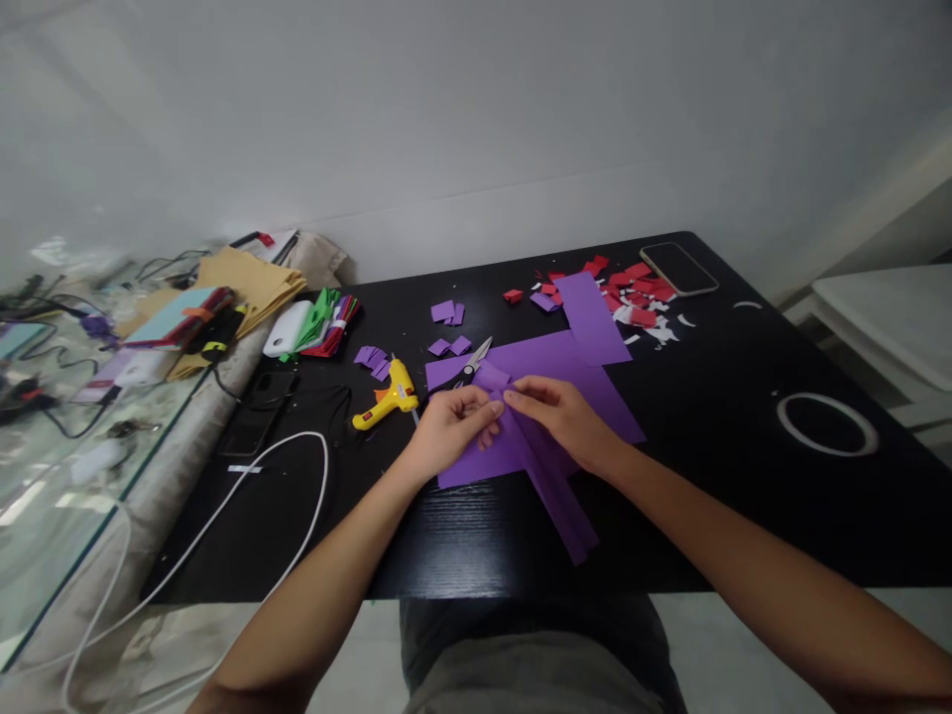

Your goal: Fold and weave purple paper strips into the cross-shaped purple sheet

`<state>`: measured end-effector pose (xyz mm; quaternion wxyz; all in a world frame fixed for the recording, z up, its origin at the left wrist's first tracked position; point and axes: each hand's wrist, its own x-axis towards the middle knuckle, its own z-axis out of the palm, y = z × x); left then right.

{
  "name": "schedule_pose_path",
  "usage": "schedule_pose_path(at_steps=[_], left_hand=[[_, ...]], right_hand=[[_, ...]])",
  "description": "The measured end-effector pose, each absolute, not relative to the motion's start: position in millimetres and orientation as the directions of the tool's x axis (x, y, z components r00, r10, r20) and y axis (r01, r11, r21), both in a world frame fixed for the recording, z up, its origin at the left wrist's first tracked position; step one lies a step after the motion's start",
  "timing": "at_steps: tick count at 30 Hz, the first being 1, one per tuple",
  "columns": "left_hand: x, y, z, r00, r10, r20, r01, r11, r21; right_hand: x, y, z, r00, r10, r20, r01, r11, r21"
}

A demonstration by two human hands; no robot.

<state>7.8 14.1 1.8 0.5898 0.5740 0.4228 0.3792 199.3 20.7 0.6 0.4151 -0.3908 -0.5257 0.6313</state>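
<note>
Between my two hands is a long folded strip of purple paper (554, 496), its lower end slanting toward the table's front edge. My left hand (457, 426) pinches the strip's upper part from the left, fingers curled. Thumb and fingers of my right hand (561, 412) close on the same strip near its top. Beneath lies a large purple sheet (610, 397), partly covered by my hands. Scissors (476, 363) with dark handles rest on that sheet's upper left, blades spread. Just left of my left hand lies a yellow glue gun (391, 395).
Small purple paper pieces (446, 311) lie behind the glue gun. A purple rectangle (593, 317) overlaps red and white scraps (644, 293) near a phone (679, 269). A white ring (827, 424) is at right. A white cable (323, 476) loops at left, below bundled coloured paper (319, 322).
</note>
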Motion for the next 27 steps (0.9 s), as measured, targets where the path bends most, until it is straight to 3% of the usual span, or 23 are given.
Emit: schedule_pose_path(at_steps=[7,27], left_hand=[[11.5,10.5,1.1,0.379,0.920,-0.103,0.048,0.091,0.995],[13.4,10.0,0.1,0.369,0.929,-0.017,0.066,-0.008,0.998]], right_hand=[[199.9,20.4,-0.5,-0.340,0.938,-0.069,-0.118,-0.116,-0.986],[198.9,18.5,-6.0,-0.263,0.965,-0.007,-0.070,-0.026,-0.997]])
